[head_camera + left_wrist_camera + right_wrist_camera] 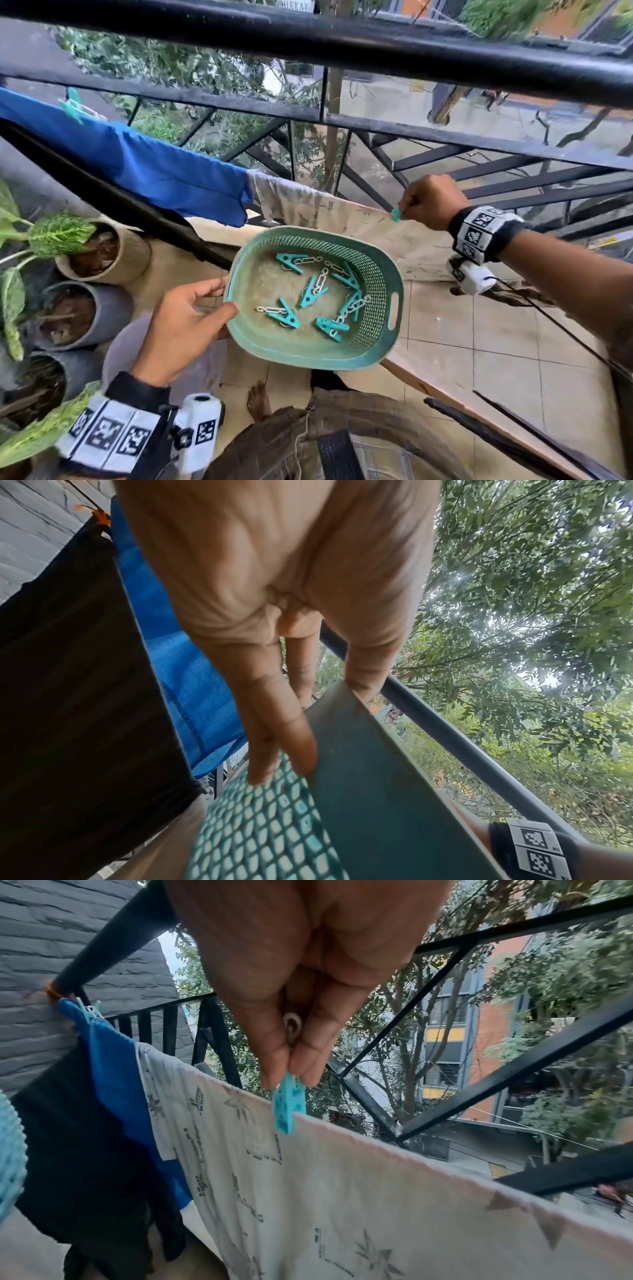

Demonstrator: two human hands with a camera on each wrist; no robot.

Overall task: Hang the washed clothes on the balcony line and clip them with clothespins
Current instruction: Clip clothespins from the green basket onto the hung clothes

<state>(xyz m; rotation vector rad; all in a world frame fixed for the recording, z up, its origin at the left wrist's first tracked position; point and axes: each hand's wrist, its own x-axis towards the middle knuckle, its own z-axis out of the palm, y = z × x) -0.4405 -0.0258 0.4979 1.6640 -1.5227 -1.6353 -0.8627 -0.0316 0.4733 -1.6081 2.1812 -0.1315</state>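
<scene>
Overhead, draped along the balcony line, pale printed cotton cloth (342, 1191); lower, oval green plastic basket (370, 356) gripped at its rim by left hand (181, 329), thumb inside; smallest, teal plastic clothespin (288, 1110) pinched closed-fingered by right hand (433, 202), astride cloth's top edge.

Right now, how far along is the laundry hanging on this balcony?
Done: the blue garment hangs clipped with a teal plastic clothespin. In hand: the right hand presses another teal clothespin onto the pale printed cloth. The left hand holds the green mesh basket; only spare pins remain inside.
</scene>
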